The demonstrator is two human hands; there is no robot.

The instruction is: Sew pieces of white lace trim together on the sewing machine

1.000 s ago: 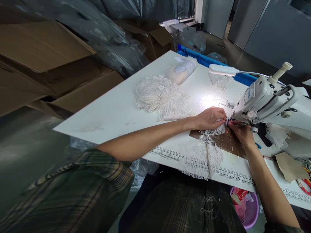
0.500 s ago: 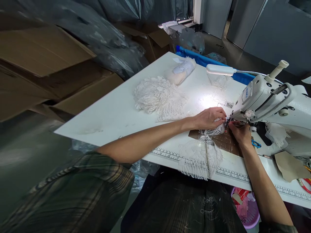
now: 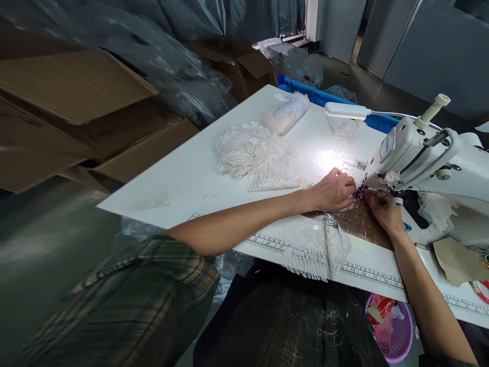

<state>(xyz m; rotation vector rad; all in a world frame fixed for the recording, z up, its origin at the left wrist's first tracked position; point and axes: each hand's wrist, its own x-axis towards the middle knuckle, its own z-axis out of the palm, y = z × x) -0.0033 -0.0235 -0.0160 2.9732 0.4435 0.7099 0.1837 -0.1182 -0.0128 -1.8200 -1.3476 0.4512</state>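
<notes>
My left hand (image 3: 335, 190) is closed on the white lace (image 3: 319, 244) just left of the needle area of the sewing machine (image 3: 412, 153). From there the lace runs down over the table's front edge, its fringe hanging. Right of the needle area, my right hand (image 3: 383, 206) has its fingers bent close to the presser foot; what they pinch, if anything, is too small to make out. A lit lamp (image 3: 347, 110) shines on the white table (image 3: 183, 188). A heap of white lace (image 3: 254, 153) lies left of my left hand.
Behind the heap lies a wrapped bundle (image 3: 286, 113). Cardboard boxes (image 3: 76, 86) stand beyond the table at the left. A brown paper piece (image 3: 458, 261) and red-handled scissors (image 3: 479, 291) lie at the right. Below the front edge is a purple basket (image 3: 405, 334).
My left hand has shifted slightly right and down, covering more of the lace by the needle. My right hand has moved slightly right. The camera view has shifted a little.
</notes>
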